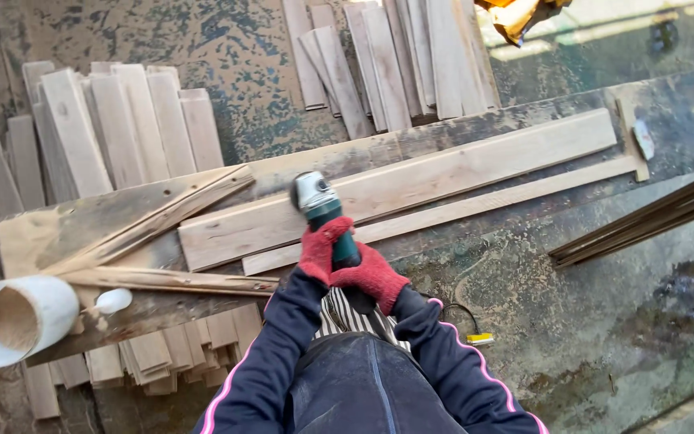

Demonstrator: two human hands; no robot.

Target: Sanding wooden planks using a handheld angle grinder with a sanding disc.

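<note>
Both red-gloved hands clasp the green body of an angle grinder (321,210). The left hand (320,249) wraps it higher up, fingers clenched around the grip; the right hand (373,276) clamps the rear end just behind. The grinder's grey head juts beyond the fingers onto a long pale plank (411,186) lying across the dusty surface (524,273).

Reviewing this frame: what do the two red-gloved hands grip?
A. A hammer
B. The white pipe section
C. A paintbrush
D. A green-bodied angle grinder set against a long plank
D: both hands, the left hand and the right hand, close around the green angle grinder, whose head sits on the long pale plank; the white pipe section lies apart at the left.
</note>
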